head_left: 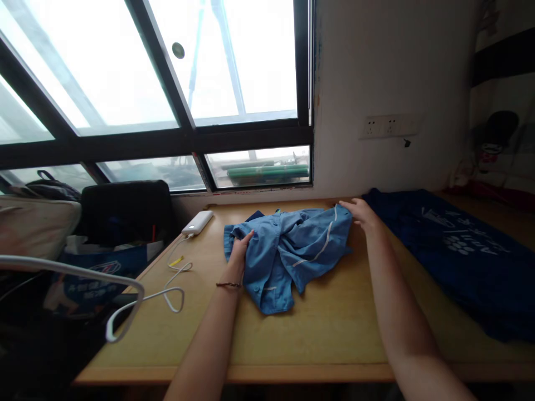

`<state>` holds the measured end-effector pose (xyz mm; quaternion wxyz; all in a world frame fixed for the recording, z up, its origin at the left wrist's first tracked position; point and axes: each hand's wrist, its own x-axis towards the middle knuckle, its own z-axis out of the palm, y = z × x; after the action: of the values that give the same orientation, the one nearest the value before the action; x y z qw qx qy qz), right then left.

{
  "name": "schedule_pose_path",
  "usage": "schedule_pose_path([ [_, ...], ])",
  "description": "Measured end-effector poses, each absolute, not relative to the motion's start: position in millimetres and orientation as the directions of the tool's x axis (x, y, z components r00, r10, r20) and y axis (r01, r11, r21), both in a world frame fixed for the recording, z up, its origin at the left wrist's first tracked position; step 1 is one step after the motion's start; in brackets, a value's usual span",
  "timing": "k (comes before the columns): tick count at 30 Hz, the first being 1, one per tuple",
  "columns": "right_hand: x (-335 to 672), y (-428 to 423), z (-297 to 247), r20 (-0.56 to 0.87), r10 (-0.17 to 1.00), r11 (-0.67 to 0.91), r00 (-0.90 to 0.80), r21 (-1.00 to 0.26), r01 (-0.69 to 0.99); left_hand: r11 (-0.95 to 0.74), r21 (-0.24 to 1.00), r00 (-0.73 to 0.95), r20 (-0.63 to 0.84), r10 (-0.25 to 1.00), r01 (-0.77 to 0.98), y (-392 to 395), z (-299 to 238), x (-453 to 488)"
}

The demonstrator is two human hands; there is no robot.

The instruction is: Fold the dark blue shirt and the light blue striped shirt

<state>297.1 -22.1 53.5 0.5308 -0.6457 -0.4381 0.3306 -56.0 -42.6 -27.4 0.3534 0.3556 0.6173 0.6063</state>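
On a yellow wooden table, a blue cloth garment is seemingly steadied by the gripping left hand; the right hand's grip is unclear.

My left hand grips crumpled blue garment on table; my right hand at its right corner.

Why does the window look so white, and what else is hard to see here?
Head view: the window is blown out, likely by daylight; head view: lower left sinks into shadow; head view: the figure at far right is dim and blurred; head view: the blue garment shows fairly clearly.
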Motion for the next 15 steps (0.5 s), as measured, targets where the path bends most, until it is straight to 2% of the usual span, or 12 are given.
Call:
schedule_pose_path([
  [2, 277.2, -34.8, 71.4, 0.238, 0.911, 0.063, 0.338, -0.888, 0.456, -0.006, 1.0, -0.478, 0.006, 0.879, 0.003, -35.7, -36.4, -58.9],
  [4, 247.4, -57.1, 86.3, 0.356, 0.928, 0.217, 0.111, -0.758, 0.615, -0.033, 0.999, -0.472, 0.04, 0.881, 0.022, -30.6, -44.0, -62.7],
  [6, 209.8, -85.0, 85.4, 0.323, 0.931, 0.348, -0.17, -0.643, 0.682, -0.049, 0.998, -0.463, 0.062, 0.884, 0.041, -28.3, -48.8, -66.3],
  [8, 172.3, -111.8, 63.9, 0.144, 0.915, 0.396, -0.377, -0.505, 0.767, -0.035, 0.998, -0.454, 0.055, 0.889, 0.053, -28.9, -50.5, -69.1],
  [10, 144.7, -131.5, 29.8, -0.013, 0.936, 0.328, -0.353, -0.338, 0.882, -0.007, 0.998, -0.451, 0.036, 0.892, 0.065, -31.3, -48.2, -70.1],
  [12, 134.8, -142.5, -0.6, -0.008, 0.962, 0.265, -0.274, -0.222, 0.938, 0.018, 0.997, -0.46, 0.018, 0.888, 0.075, -35.8, -40.8, -67.0],
  [13, 137.6, -145.8, -9.4, 0.018, 0.969, 0.246, -0.248, -0.207, 0.947, 0.021, 0.995, -0.486, 0.027, 0.874, 0.094, -39.9, -34.6, -63.2],
  [15, 157.3, -152.1, -10.1, 0.086, 0.972, 0.233, -0.217, -0.285, 0.93, -0.03, 0.971, -0.574, 0.165, 0.802, 0.236, -55.4, -17.7, -50.0],
])
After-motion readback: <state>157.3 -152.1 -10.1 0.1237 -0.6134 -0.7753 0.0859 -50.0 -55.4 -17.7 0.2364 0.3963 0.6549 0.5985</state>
